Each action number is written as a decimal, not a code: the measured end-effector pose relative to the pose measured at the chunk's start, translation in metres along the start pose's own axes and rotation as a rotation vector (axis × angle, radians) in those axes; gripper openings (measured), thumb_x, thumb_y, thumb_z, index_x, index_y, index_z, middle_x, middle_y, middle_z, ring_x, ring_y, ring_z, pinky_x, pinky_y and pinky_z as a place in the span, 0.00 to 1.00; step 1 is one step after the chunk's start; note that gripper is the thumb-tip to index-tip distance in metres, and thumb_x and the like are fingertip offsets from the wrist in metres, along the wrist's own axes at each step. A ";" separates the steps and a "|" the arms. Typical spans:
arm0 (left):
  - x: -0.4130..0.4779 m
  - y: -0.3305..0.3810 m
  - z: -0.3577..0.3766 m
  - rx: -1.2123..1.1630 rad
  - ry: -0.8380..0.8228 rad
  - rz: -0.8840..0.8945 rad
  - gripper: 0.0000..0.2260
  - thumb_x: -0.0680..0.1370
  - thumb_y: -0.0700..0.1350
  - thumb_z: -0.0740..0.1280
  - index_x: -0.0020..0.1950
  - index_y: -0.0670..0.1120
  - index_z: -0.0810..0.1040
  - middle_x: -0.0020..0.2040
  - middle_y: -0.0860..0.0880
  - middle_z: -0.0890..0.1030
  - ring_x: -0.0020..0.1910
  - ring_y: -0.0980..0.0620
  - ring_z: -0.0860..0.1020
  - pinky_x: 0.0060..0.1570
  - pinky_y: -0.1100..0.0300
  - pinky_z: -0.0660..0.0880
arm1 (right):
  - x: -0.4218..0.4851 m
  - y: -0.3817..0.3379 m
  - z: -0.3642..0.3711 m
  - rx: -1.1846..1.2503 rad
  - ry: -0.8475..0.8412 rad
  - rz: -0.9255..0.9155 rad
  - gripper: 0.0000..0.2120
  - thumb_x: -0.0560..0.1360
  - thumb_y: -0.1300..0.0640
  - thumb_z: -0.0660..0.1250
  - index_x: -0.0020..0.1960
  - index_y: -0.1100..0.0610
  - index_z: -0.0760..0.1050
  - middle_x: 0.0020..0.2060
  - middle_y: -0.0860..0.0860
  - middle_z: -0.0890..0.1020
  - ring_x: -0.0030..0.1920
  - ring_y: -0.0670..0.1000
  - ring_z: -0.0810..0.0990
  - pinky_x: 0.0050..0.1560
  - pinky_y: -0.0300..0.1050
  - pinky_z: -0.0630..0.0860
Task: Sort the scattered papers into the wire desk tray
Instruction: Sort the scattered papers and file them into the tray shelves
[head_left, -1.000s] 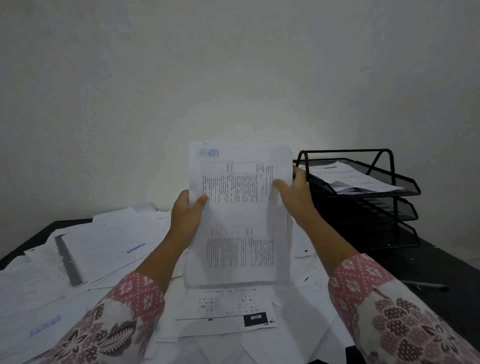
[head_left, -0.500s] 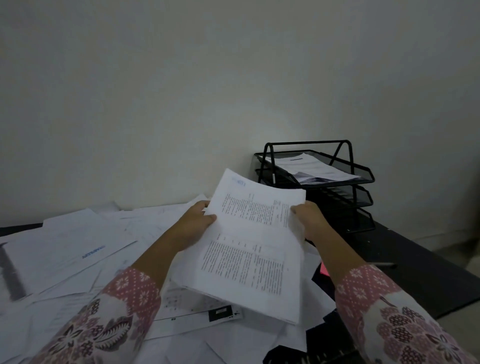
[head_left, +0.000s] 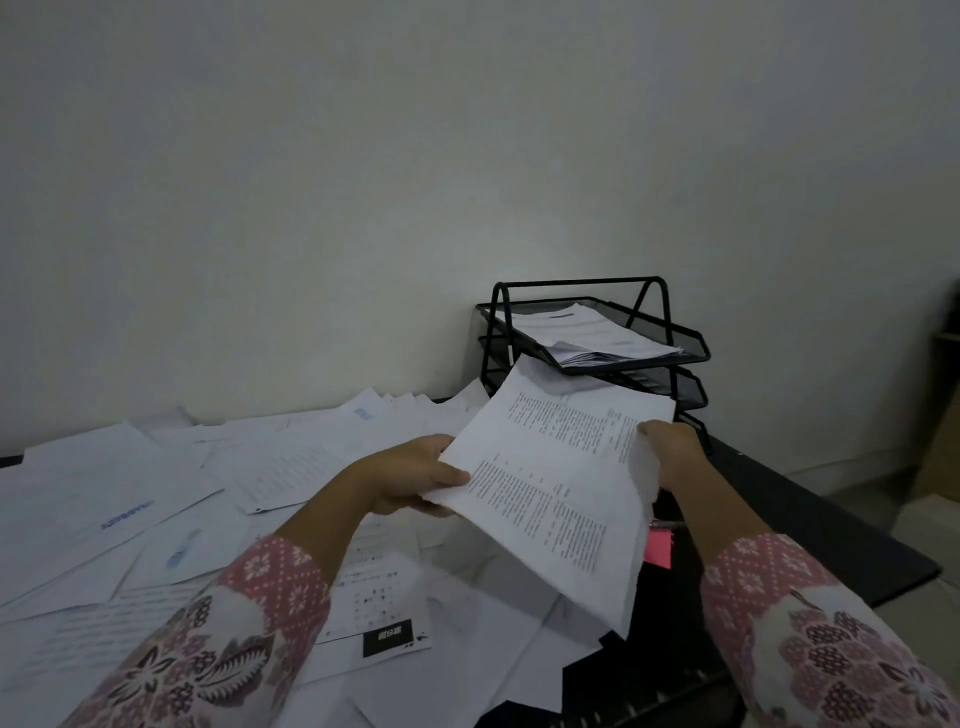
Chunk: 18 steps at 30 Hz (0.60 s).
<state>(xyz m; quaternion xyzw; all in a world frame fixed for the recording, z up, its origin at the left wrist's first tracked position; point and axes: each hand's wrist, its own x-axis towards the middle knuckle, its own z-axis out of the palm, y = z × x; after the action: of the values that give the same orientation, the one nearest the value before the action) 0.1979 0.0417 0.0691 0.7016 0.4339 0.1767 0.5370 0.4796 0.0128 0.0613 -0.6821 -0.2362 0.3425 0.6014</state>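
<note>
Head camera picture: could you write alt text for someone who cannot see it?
Two hands, left and right, hold a stack of printed papers by its side edges, angled toward a black three-tier wire desk tray whose top tier already holds papers. Many loose white sheets cover the dark desk on the left.

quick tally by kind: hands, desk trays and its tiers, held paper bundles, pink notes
hands: 2, left hand and right hand
desk tray: 1
tiers: 3
held paper bundle: 1
pink note: 1
total: 8
</note>
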 end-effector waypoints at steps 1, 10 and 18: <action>0.005 0.004 0.003 0.003 0.029 0.013 0.12 0.80 0.37 0.59 0.63 0.48 0.67 0.49 0.52 0.78 0.40 0.57 0.79 0.31 0.67 0.75 | 0.004 0.002 -0.004 0.021 -0.008 0.007 0.17 0.78 0.64 0.61 0.64 0.70 0.69 0.46 0.59 0.76 0.41 0.54 0.72 0.54 0.49 0.72; 0.043 0.038 0.041 -0.200 0.105 0.005 0.10 0.80 0.32 0.53 0.55 0.41 0.70 0.44 0.46 0.76 0.25 0.58 0.77 0.21 0.70 0.65 | 0.009 -0.003 -0.031 -0.153 -0.089 -0.029 0.17 0.78 0.65 0.60 0.64 0.73 0.68 0.59 0.66 0.75 0.34 0.52 0.69 0.32 0.42 0.65; 0.075 0.055 0.072 -0.318 0.213 -0.011 0.13 0.78 0.30 0.51 0.59 0.38 0.69 0.44 0.43 0.78 0.28 0.55 0.79 0.22 0.70 0.69 | 0.007 -0.012 -0.050 0.030 -0.163 0.141 0.06 0.76 0.64 0.63 0.41 0.62 0.68 0.35 0.57 0.74 0.31 0.51 0.73 0.17 0.33 0.70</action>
<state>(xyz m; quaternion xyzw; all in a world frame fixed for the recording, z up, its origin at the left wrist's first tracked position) 0.3147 0.0560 0.0770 0.5829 0.4586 0.3136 0.5930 0.5232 -0.0131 0.0740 -0.6580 -0.2307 0.4416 0.5647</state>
